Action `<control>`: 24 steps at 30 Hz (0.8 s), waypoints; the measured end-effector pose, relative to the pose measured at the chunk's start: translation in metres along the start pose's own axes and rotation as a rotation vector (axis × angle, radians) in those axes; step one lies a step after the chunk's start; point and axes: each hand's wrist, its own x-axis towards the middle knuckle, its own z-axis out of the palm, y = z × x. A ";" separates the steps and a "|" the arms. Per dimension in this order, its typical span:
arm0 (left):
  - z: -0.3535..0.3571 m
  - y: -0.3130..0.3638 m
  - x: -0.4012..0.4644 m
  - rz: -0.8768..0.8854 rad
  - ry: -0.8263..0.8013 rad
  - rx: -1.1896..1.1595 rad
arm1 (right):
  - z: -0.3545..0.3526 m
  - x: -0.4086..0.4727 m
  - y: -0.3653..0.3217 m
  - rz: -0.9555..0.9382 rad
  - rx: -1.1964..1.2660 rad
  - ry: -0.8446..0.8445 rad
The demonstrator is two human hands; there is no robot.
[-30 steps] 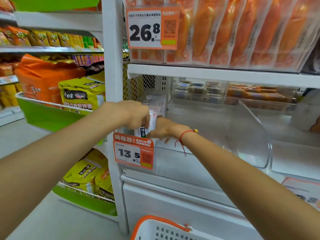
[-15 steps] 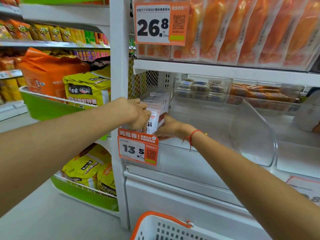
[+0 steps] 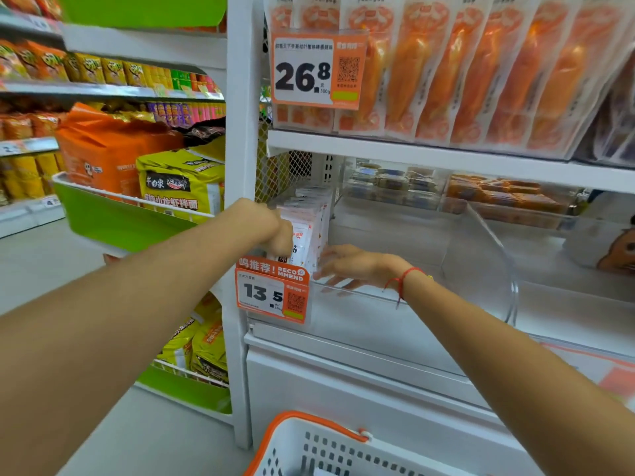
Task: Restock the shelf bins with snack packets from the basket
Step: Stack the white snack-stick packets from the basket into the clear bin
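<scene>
- Left hand (image 3: pixel 275 231) curls round the front of a row of white packets (image 3: pixel 309 225) standing on edge at the left end of the clear bin (image 3: pixel 481 269).
- Right hand (image 3: pixel 347 264) — fingers straight and spread — lies flat against the row's right side.
- Basket (image 3: pixel 309 444) sits below, under the shelf — orange rim, white wall.
- A price tag (image 3: pixel 273 292) hangs on the bin's front.
</scene>
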 end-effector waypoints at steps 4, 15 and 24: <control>-0.002 0.014 -0.027 0.004 0.104 -0.272 | 0.000 -0.037 0.006 -0.192 -0.060 0.279; 0.044 0.089 -0.121 -0.001 0.804 -1.276 | 0.033 -0.155 0.044 -0.447 -0.168 0.667; 0.175 0.200 -0.137 0.093 0.378 -1.412 | 0.112 -0.208 0.180 -0.174 -0.043 0.426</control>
